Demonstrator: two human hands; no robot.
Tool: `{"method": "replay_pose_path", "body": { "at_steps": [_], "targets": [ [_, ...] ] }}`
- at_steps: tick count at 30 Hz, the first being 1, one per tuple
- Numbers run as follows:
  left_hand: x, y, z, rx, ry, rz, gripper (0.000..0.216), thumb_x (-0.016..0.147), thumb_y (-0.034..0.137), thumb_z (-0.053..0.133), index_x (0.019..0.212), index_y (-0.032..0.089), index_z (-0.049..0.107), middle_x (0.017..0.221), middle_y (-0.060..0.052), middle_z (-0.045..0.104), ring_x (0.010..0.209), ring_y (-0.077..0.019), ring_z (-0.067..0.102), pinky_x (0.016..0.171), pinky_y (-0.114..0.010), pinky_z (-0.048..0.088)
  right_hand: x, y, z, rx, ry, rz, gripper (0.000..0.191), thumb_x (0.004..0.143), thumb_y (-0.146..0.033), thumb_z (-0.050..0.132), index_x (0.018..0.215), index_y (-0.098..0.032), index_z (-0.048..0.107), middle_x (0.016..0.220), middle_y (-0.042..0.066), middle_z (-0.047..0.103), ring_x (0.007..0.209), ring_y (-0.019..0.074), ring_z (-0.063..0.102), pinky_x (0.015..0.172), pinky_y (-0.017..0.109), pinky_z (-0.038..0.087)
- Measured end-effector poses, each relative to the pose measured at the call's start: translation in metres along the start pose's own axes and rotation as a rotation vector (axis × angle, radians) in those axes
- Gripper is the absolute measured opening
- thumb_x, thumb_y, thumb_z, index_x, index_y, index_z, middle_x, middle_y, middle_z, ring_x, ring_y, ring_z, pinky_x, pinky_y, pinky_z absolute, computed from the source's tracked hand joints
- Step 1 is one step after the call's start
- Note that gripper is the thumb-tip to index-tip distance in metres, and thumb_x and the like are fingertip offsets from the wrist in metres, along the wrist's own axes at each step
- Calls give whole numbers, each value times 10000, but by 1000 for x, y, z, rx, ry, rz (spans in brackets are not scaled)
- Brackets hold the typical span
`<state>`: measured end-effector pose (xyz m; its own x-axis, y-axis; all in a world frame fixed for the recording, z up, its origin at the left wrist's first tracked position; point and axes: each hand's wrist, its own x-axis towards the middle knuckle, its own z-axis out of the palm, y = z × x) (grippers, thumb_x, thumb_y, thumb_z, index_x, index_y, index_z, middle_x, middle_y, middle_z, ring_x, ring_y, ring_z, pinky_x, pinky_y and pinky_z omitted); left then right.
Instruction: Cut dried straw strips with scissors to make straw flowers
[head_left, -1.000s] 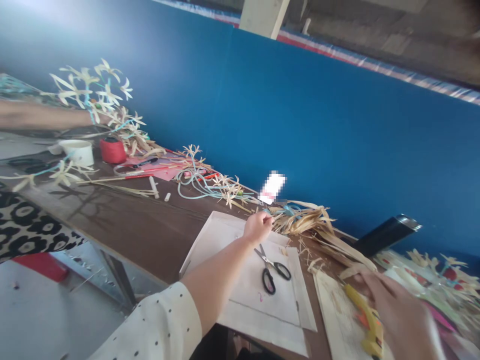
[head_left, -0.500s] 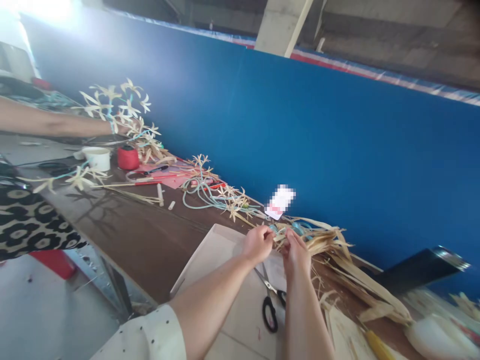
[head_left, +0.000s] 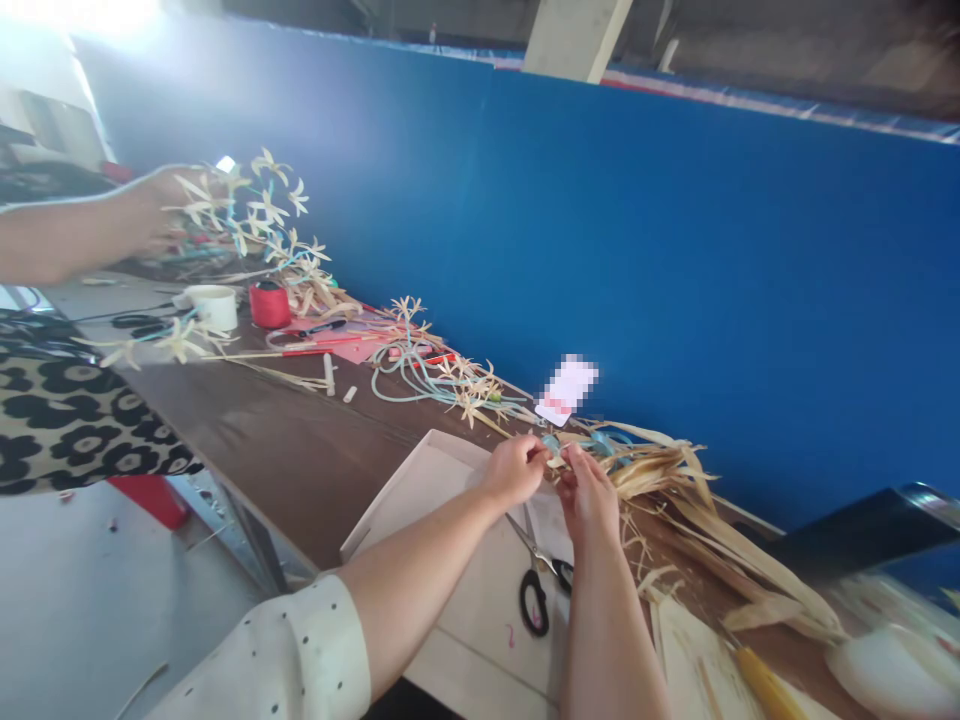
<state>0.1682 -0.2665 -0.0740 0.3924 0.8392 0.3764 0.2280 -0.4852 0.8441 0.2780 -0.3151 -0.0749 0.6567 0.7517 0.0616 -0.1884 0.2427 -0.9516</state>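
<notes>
Above the far end of a white tray (head_left: pixel 405 500), my left hand (head_left: pixel 517 470) and my right hand (head_left: pixel 589 495) are close together, fingertips pinched. Between them is a small pale husk strip (head_left: pixel 556 462), partly hidden by the fingers. Open-bladed scissors with black handles (head_left: pixel 534 600) lie in the tray below my hands, partly covered by my right forearm. Just beyond my fingers, dried husks (head_left: pixel 660 470) and light blue ribbon (head_left: pixel 611 445) are heaped on the brown table (head_left: pixel 300 470).
Husk flowers (head_left: pixel 469 400) and pale blue cords (head_left: pixel 397 385) lie further left. A red thread spool (head_left: pixel 270 305) stands beside a white cup (head_left: pixel 214 305). At far left another person's arm (head_left: pixel 82 225) reaches over the table. A blue partition (head_left: pixel 675 250) runs behind; a yellow-handled tool (head_left: pixel 765 685) lies right.
My hands stay together with the fingers shifting slightly around the husk strip. The other person's hand has drawn back left from the flowers. The camera view has tilted a little.
</notes>
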Motion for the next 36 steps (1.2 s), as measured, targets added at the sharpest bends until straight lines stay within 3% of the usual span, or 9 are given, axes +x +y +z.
{"method": "replay_pose_path", "body": {
  "at_steps": [14,24,36],
  "targets": [
    [-1,-2,1,1,-52,15,228,784,327,441,761,180,613,763,-2,647,701,-118,557,632,-199,391,-5,-8,0,-28,-46,3,293,589,-361,708,809,-169,690,874,23,644,455,36,392,334,170,233],
    [-1,1,-2,75,-69,109,194,792,298,446,762,199,610,784,0,640,740,-128,561,663,-209,391,-5,-8,1,7,-11,-1,274,573,-367,728,729,-149,672,627,-9,587,411,25,332,322,157,209],
    [-3,2,-4,151,-57,159,183,804,283,450,773,194,607,822,-18,626,801,-139,548,713,-225,390,-7,-7,2,28,24,3,273,572,-346,742,724,-131,670,612,-12,568,411,17,312,324,147,211]
  ]
}}
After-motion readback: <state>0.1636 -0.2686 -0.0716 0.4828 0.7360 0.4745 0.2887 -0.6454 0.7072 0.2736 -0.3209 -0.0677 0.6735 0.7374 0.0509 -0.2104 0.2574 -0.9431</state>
